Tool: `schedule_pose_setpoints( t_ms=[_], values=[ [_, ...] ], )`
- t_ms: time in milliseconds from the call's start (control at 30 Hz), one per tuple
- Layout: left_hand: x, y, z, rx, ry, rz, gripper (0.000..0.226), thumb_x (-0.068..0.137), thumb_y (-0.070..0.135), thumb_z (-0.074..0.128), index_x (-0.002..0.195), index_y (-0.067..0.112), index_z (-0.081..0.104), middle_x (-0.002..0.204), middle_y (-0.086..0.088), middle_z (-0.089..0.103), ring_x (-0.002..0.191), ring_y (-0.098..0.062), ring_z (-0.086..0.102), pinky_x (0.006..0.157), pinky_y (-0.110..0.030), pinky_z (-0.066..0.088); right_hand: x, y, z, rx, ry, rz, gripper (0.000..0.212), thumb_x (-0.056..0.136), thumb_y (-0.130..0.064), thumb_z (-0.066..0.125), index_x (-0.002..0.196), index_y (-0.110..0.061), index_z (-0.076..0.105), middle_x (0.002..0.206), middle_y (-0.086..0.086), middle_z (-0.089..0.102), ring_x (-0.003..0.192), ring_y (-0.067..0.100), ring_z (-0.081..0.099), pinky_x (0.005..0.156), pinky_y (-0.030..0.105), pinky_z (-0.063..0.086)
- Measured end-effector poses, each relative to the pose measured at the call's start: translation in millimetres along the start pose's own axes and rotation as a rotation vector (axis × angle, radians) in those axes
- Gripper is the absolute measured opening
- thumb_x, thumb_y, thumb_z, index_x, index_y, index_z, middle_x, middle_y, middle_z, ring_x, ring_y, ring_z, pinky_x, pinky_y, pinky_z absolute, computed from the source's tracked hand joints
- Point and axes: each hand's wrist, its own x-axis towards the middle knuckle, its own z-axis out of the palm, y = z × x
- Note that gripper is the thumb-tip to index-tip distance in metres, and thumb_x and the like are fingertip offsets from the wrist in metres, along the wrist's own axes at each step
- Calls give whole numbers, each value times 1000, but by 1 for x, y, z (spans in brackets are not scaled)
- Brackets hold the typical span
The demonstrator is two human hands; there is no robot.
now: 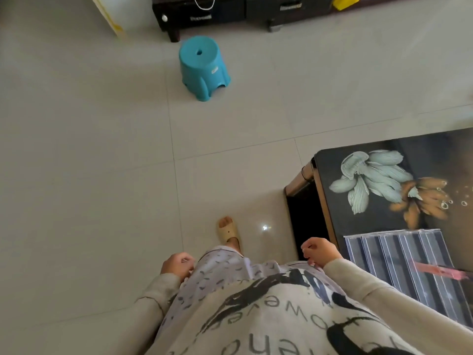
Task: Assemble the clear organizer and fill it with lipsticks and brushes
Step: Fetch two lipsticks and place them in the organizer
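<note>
Left grip [176, 265] and right grip [320, 252] hung loosely curled, empty. The clear ribbed plastic organizer [399, 260] on the black glass tabletop [332, 162] ran off-frame.

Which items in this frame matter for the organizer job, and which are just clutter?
Job:
clear panels, stacked on the table
pink item lying on them, too blurred to identify

Lying about:
blue stool
dark cabinet
yellow object

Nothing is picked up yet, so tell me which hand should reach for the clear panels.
Right, most likely. The right hand hangs empty beside the table, close to the clear panels; the left hand, also empty, hangs on the body's far side, over the floor.
</note>
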Motion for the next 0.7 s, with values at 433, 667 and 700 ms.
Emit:
schedule_pose_setpoints(
  t_ms=[433, 667, 700],
  values=[
    [90, 158, -126, -72, 4, 180, 33, 88, 6, 48, 60, 22, 52, 60, 2, 55, 42, -6, 52, 42, -17, 36, 40, -80, -19, 157, 107, 191, 17, 85, -5, 54, 93, -1, 68, 101, 17, 69, 80, 22, 53, 71, 26, 39],
    [125, 224, -124, -19, -51, 162, 32, 87, 6, 48, 60, 23, 52, 60, 4, 56, 49, -10, 48, 46, -19, 37, 98, -135, -61, 181, 92, 221, 20, 86, -4, 51, 96, -2, 68, 105, 17, 68, 87, 25, 58, 83, 33, 49],
    [130, 231, -124, -1, -55, 156, 32, 87, 6, 48, 60, 23, 52, 60, 4, 56, 49, -11, 48, 46, -20, 37, 106, -145, -71, 173, 85, 207, 20, 86, -5, 51, 97, -3, 68, 106, 16, 68, 90, 25, 58, 85, 33, 48]
  ],
)
